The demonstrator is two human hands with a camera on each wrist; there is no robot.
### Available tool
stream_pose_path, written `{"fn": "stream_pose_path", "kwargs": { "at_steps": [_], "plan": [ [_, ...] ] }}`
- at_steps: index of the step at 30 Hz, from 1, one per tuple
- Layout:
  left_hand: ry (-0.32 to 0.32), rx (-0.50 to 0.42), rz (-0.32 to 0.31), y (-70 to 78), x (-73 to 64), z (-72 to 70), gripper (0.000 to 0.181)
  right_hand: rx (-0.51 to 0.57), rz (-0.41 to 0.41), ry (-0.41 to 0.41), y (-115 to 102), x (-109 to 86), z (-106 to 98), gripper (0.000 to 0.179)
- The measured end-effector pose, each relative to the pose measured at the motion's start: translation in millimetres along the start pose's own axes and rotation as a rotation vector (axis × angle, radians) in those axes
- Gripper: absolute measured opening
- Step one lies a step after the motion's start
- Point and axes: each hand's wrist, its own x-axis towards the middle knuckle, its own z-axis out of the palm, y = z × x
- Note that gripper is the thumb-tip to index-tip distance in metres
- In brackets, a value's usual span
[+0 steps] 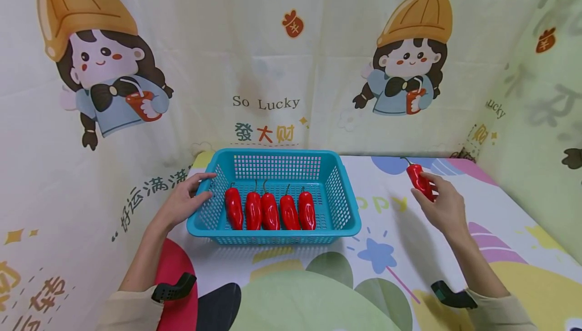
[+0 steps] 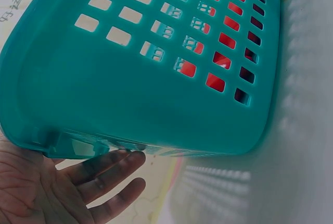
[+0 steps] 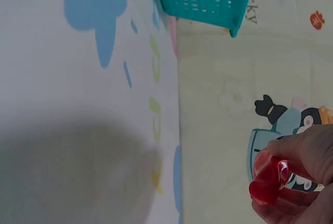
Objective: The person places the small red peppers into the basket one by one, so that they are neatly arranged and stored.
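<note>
In the head view, a blue-green plastic basket with lattice walls holds several red chili peppers side by side, dark stems pointing away. My left hand touches the basket's left rim, thumb and forefinger spread apart. The left wrist view shows its loosely extended fingers beside the basket's corner; the thumb is hidden there. Off to the basket's right, my right hand pinches another red chili pepper between thumb and fingers, above the table. The right wrist view has this pepper's rounded end toward the camera.
A white tablecloth with colourful prints covers the table. A cream curtain with cartoon figures hangs behind the basket and along both sides. A dark band sits on the left wrist, another band on the right.
</note>
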Motion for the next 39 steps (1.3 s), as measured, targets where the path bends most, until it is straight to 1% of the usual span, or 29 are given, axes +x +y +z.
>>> {"fn": "stream_pose_path", "kwargs": {
  "at_steps": [6,14,23,31,39],
  "plan": [
    [0.005,0.005,0.003,-0.4,0.2,0.4,0.055,0.003,-0.034,0.007,-8,1.2,2,0.06],
    [0.013,0.024,-0.003,-0.4,0.5,1.3,0.057,0.034,-0.105,0.039,-18,1.6,7,0.059],
    [0.015,0.025,0.001,-0.5,0.7,1.7,0.056,0.048,-0.117,0.026,-34,-0.6,9,0.06],
    [0.015,0.03,0.001,1.3,0.4,1.7,0.056,0.068,-0.145,0.027,-45,-1.8,11,0.06],
    [0.01,0.028,-0.016,2.4,-0.5,1.1,0.058,0.094,-0.154,0.023,-58,-4.1,14,0.062]
  ]
}}
